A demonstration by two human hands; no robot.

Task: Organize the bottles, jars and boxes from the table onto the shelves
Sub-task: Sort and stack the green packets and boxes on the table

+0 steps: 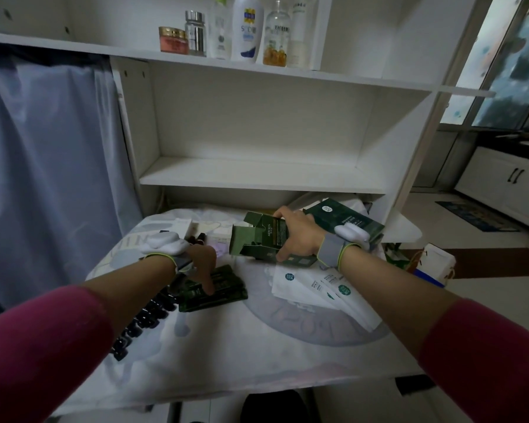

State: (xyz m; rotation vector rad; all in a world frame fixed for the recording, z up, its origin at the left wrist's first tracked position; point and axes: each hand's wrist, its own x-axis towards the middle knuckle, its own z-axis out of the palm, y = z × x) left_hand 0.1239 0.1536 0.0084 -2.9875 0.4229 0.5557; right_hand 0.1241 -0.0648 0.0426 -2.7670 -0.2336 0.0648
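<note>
My right hand [298, 236] grips an open green box [258, 238] above the table, its flaps open toward the left. My left hand [203, 265] reaches down onto a pile of dark green sachets [223, 293], fingers curled on one of them. A larger dark green box [347, 219] lies behind my right wrist. White sachets [315, 290] are fanned out under my right forearm. A row of small dark bottles [148, 317] runs beside my left forearm. Several bottles and a pink jar [173, 39] stand on the top shelf [104, 50].
The middle shelf [257, 177] holds nothing. The table wears a pale patterned cloth [242, 346]. Small white boxes [190, 225] lie at the table's back left. A blue curtain [49, 148] hangs to the left. A white carton [437, 259] sits on the floor to the right.
</note>
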